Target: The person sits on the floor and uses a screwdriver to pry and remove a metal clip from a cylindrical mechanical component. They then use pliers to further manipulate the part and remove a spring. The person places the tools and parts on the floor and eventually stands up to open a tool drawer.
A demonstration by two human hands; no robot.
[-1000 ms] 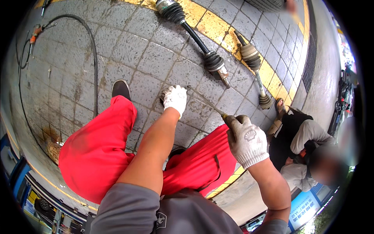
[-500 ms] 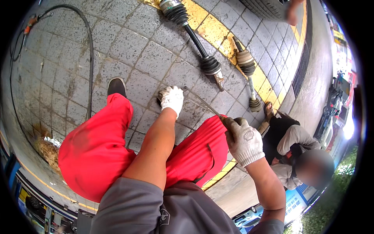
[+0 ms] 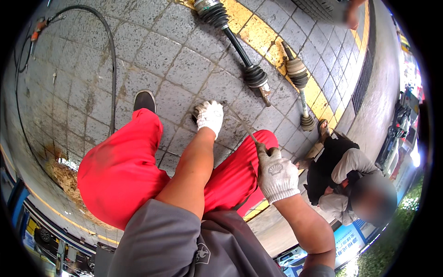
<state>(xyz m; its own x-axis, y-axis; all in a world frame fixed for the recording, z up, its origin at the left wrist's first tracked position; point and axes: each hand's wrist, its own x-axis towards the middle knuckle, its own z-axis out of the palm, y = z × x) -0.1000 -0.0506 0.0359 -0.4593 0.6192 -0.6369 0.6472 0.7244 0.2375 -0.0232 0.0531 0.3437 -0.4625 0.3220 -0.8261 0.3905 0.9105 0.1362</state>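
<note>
My left hand, in a white work glove, is low over the tiled floor between my legs. Its fingers curl round a small dark object, mostly hidden beneath the glove. My right hand, in a soiled white glove, is closed on one end of a long thin metal rod beside my right knee. The rod slants away to the left, its far end close to my left hand's fingers. Beyond my hands lies a black drive shaft with ribbed rubber boots. To its right is a shorter, dirtier drive shaft.
A black hose curves across the floor at left, with an orange-and-metal fitting. A tire and another person's hand show at top right. A crouching person is close on my right. A floor grate lies beyond.
My right hand has moved left and slightly nearer to me, bringing the rod's near end along. My left hand stays over the same floor spot. The whole view has shifted slightly.
</note>
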